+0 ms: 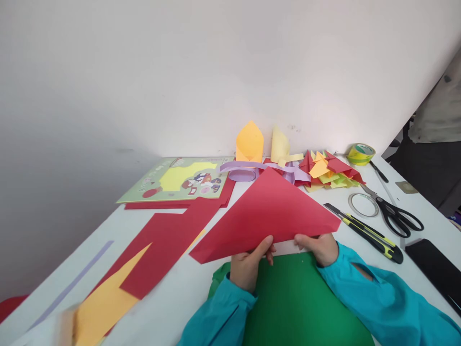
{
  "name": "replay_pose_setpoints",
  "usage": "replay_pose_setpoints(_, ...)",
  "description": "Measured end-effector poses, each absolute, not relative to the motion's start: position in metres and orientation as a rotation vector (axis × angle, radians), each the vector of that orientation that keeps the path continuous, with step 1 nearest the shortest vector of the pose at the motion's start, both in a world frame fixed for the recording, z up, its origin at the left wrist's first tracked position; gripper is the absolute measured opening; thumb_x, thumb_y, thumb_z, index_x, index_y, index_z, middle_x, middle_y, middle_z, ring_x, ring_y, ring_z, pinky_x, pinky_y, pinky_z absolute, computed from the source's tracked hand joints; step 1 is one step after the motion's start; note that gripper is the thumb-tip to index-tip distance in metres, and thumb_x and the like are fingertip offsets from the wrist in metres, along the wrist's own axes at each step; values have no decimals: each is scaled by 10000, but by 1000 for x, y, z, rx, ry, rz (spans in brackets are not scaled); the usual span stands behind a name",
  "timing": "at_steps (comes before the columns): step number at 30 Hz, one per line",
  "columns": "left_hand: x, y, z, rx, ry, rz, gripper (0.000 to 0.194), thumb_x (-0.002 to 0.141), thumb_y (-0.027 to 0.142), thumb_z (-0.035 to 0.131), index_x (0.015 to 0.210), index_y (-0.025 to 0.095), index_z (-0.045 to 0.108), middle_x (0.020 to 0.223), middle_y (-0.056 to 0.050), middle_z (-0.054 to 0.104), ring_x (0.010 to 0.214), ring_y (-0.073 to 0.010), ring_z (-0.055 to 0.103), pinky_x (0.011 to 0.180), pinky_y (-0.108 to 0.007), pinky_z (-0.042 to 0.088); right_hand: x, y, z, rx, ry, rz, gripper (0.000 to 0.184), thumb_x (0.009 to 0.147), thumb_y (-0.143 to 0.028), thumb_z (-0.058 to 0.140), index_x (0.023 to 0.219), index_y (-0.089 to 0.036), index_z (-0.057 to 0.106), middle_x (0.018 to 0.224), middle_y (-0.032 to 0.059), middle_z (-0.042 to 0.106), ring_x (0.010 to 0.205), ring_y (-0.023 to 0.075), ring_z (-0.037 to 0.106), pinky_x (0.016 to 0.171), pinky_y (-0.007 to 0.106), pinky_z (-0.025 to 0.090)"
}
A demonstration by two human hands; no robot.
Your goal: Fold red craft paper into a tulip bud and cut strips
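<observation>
A sheet of red paper [266, 218], folded into a triangle with its peak pointing away from me, is held up above the table. My left hand [248, 266] pinches its lower edge near the middle, thumb on top. My right hand [320, 247] grips the same edge further right, also with the thumb on top and the other fingers mostly hidden behind the paper. Below both hands lies a large green sheet [288, 298], close to my body.
Red strips [169, 245] and orange paper [111, 293] lie left, by a paper pad [173, 180]. Folded scraps [329, 170] and rolled orange paper [249, 144] stand behind. Right are a utility knife [370, 235], scissors [392, 211], tape [361, 154] and a black phone-like slab [435, 269].
</observation>
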State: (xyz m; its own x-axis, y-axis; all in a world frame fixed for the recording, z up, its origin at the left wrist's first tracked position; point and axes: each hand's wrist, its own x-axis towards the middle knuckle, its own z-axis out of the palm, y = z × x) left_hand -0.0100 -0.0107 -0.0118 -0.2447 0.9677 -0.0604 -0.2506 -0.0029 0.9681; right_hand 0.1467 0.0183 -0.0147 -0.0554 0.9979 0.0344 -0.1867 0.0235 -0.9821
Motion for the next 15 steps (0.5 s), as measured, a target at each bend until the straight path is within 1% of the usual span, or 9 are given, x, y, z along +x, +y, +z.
replay_pose_setpoints(1,-8,-12,-12,926,1223,1459,264,645,362,698,491,165,611,457,-19,573,384,-142,501,384,-280,438,146,14,-13,-1062,-1185,1276,286,561,-424,778,496,-186,633,505,5,623,485,131,553,502,259,457)
replay_pose_setpoints(3,-5,-15,-12,1051,1268,1421,277,669,386,676,488,185,618,439,-12,566,400,-153,519,441,-293,460,146,7,-10,-1173,-1222,1287,261,598,-421,751,522,-198,639,515,-6,622,491,131,552,516,265,461)
replay_pose_setpoints(5,-4,-17,-11,1195,1326,1358,309,680,403,665,448,210,601,424,-5,563,437,-166,550,523,-308,481,145,3,-7,-1241,-1219,1330,279,624,-441,725,520,-200,631,514,-7,621,493,136,560,525,273,469)
replay_pose_setpoints(8,-4,-19,-10,1363,1361,1224,351,711,429,626,421,236,583,458,0,594,511,-181,590,614,-320,484,142,1,-4,-1220,-1271,1349,313,643,-453,704,485,-201,605,529,-1,629,524,146,580,551,279,484)
replay_pose_setpoints(11,-6,-18,-7,1415,1369,1143,386,743,451,582,420,241,569,495,1,613,559,-185,601,631,-316,478,140,0,-4,-1213,-1309,1349,330,674,-460,675,484,-202,598,525,-3,622,525,143,577,557,277,484)
replay_pose_setpoints(15,-6,-17,-4,1361,1368,1166,421,738,436,598,379,227,530,468,0,586,560,-176,593,653,-310,483,141,-1,-5,-1248,-1283,1350,341,676,-462,678,473,-204,585,508,-8,598,527,143,569,566,276,482)
